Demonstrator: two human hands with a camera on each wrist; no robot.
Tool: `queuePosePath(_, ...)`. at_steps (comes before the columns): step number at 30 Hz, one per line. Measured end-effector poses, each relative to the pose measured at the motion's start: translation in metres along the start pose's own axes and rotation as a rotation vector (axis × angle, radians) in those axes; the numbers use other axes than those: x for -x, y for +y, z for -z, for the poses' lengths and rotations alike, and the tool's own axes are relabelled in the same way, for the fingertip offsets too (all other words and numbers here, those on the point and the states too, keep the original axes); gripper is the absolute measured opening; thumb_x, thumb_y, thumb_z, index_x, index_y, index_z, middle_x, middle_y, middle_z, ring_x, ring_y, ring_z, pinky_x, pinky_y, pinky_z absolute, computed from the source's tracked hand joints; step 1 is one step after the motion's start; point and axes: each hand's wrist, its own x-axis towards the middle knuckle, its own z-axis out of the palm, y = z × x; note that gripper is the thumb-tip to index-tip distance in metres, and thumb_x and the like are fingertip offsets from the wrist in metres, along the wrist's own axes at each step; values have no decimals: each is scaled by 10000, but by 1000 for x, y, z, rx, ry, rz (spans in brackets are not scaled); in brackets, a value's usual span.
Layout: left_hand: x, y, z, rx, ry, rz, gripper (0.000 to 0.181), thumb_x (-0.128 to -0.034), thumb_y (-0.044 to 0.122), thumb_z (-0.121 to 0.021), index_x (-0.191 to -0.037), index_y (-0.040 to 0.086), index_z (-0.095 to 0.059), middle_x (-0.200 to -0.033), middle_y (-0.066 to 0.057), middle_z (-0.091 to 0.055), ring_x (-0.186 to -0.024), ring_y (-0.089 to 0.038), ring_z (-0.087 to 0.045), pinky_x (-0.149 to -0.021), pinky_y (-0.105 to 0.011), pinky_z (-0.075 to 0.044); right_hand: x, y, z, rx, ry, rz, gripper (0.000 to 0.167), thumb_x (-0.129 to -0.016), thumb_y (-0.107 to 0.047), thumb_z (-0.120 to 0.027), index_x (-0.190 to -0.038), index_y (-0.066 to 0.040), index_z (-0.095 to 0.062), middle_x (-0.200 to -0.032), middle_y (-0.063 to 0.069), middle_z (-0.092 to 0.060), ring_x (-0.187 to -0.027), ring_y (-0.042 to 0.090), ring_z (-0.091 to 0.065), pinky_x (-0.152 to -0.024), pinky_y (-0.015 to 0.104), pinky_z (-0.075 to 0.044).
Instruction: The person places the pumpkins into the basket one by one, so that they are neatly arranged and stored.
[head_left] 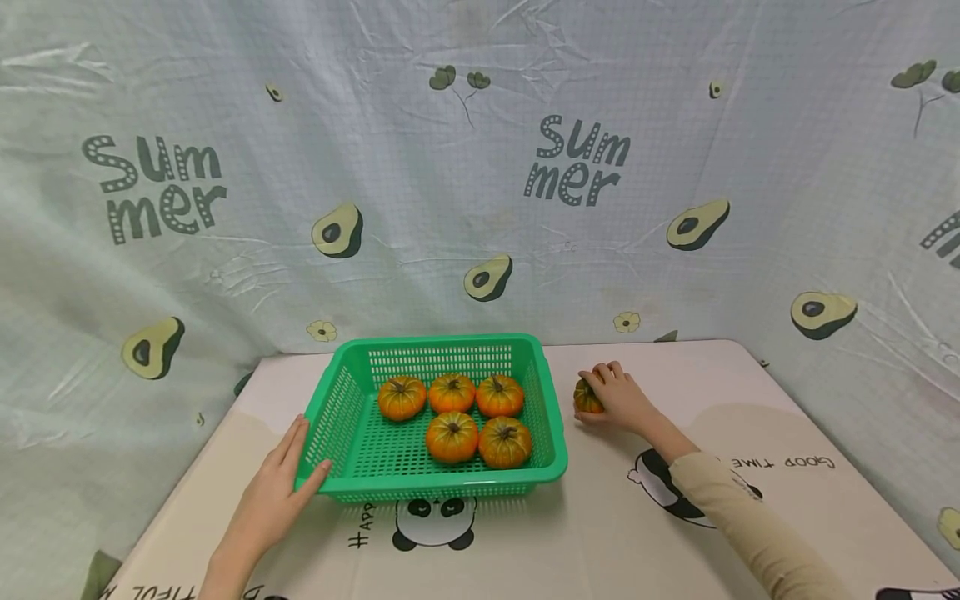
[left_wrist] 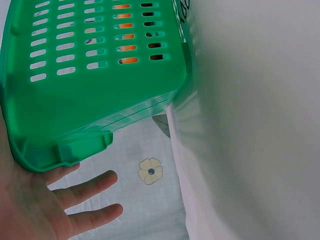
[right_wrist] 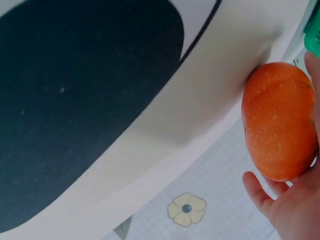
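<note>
A green plastic basket stands on the table with several small orange-green pumpkins inside it. My left hand rests against the basket's left end, fingers straight along the rim and thumb near the front corner. In the left wrist view, the left hand's fingers extend past the basket rim. To the right of the basket, my right hand grips one more small pumpkin from above. Its smooth orange side shows in the right wrist view, where the hand partly hides it.
The table has a pale cover printed with pandas and lettering. Behind it hangs a light curtain with avocado and "summer" prints. Table surface shows between the basket and the right hand.
</note>
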Motion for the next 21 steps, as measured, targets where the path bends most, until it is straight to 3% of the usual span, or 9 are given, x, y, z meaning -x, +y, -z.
queuePosePath(8,0,0,0,0,4,-6,693,-907,348,-480,-1400,-48,-196,-1459,-220,-200,-1215,-487,-315,-915,-607,-326,2,3,0,32,6,26,648,-742,-457,-657,-1237,-66,-511,-1071,182,-500,-994,351,-434,-746,486,-440)
queuePosePath(21,0,-2,-1,2,7,-9,696,-903,351,-486,-1399,-47,-203,-1463,-211,-198,-1219,-484,-316,-916,-606,-325,2,-1,6,17,54,-12,592,-757,-437,-655,-1207,-72,-536,-1042,178,-507,-956,351,-433,-744,474,-441)
